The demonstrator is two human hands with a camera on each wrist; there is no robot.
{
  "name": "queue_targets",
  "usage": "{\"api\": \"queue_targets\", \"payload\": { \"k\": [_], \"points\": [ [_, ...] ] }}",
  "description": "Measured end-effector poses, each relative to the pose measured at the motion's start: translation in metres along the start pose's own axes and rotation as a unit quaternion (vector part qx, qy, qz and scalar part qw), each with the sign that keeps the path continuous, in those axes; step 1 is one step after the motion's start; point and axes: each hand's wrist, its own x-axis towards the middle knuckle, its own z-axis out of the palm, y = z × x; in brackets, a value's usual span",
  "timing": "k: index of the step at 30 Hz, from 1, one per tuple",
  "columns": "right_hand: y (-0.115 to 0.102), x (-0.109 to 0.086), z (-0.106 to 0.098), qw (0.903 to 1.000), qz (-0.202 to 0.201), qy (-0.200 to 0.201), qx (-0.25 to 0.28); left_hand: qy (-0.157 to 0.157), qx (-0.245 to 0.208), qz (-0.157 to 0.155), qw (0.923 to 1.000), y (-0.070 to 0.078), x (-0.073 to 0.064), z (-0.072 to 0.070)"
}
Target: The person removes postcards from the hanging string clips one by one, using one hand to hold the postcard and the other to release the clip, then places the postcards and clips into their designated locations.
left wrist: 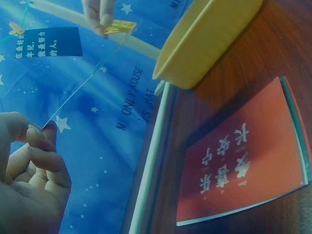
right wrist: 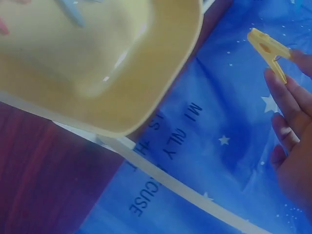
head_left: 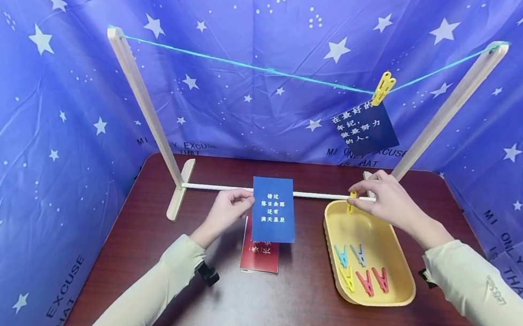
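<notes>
My left hand (head_left: 231, 208) pinches the left edge of a blue card with white writing (head_left: 274, 223), held above a stack of red-topped cards (head_left: 260, 259). In the left wrist view that blue card shows almost edge-on, as a thin line. Over the far rim of a yellow basin (head_left: 404, 287), my right hand (head_left: 390, 202) pinches a yellow clothespin (right wrist: 265, 46) by its handle ends between thumb and fingers. Another blue card (head_left: 367, 129) hangs tilted from the green string (head_left: 253, 67), clipped at its upper corner by a second yellow clothespin (head_left: 383, 88).
Several clothespins (head_left: 366, 282), red, blue and yellow, lie in the basin. A wooden frame with a left post (head_left: 147, 107), a right post (head_left: 451, 109) and a low white bar (head_left: 215, 187) stands on the dark table (head_left: 169, 292). Behind it hangs a blue star-patterned curtain (head_left: 246, 129).
</notes>
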Motion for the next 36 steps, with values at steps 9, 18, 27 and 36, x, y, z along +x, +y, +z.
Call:
{"api": "queue_targets", "payload": {
  "k": [9,18,27,36],
  "points": [
    [0.009,-0.016,0.013,0.9993,0.006,-0.034,0.017,0.003,0.007,-0.027,0.9996,-0.013,-0.006,-0.004],
    [0.017,-0.03,0.025,0.9972,0.016,-0.067,0.03,-0.005,0.006,-0.054,0.9985,-0.03,-0.013,-0.004],
    [0.026,-0.042,0.037,0.9961,0.013,-0.08,0.034,-0.004,0.026,-0.066,0.9975,-0.048,-0.016,-0.004],
    [0.031,-0.05,0.044,0.9944,0.033,-0.097,0.028,-0.019,0.037,-0.071,0.9966,-0.063,-0.02,-0.007]
  ]
}}
